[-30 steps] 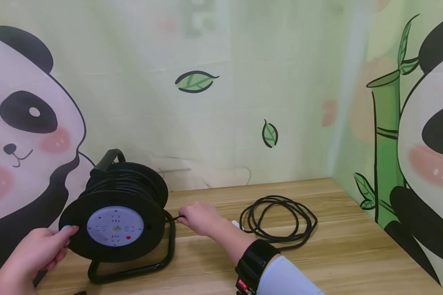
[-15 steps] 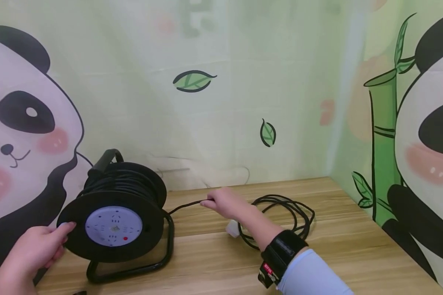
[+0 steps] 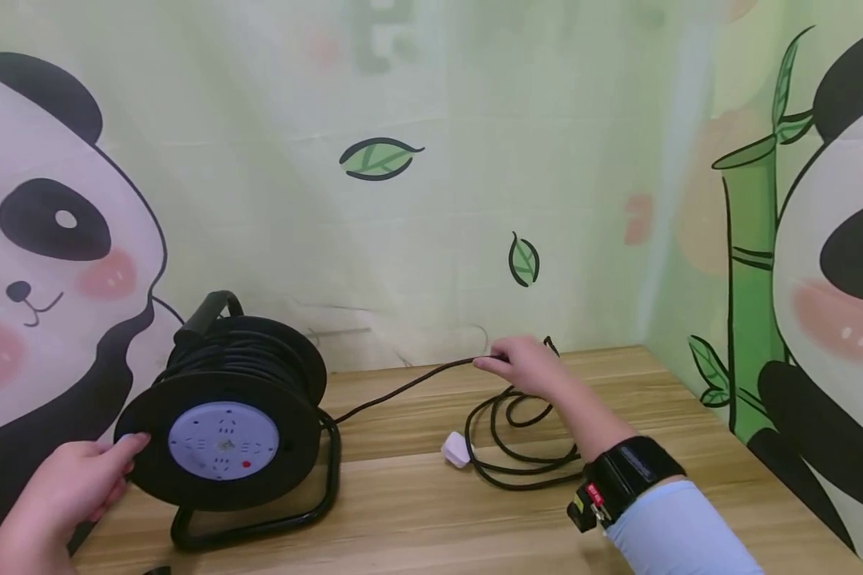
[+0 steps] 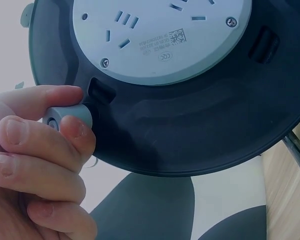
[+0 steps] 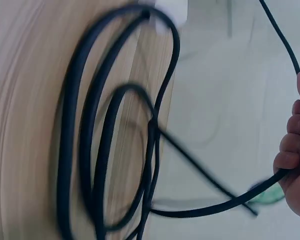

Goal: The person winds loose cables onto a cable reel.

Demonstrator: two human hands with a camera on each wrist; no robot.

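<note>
Apparently partway along.

Head view: cable reel (image 3: pixel 237 390) stands on its frame at left. Black cable (image 3: pixel 237 351) sits on the drum in many turns; one run leads rightward to the right hand (image 3: pixel 521 366), above the far part of the table (image 3: pixel 381 495). Loose loops (image 3: pixel 539 461) lie at right, white plug (image 3: pixel 456 450) just left of them. Judged done: some length off the reel. Judged left: the bulk, on the drum. Red label (image 3: pixel 594 494) on the right wrist device: too small to read.

Left wrist view: left hand (image 4: pixel 42 150) pinches the grey knob (image 4: pixel 77 114) near the reel's rim. Socket panel (image 4: pixel 155 30) carries a QR code (image 4: pixel 177 36) and an oval "CQC" mark (image 4: pixel 165 56); adjacent fine print illegible.

Right wrist view: fingers curled firmly round the cable, which extends from both sides of the fist. Loops blurred; no legible writing.
</note>
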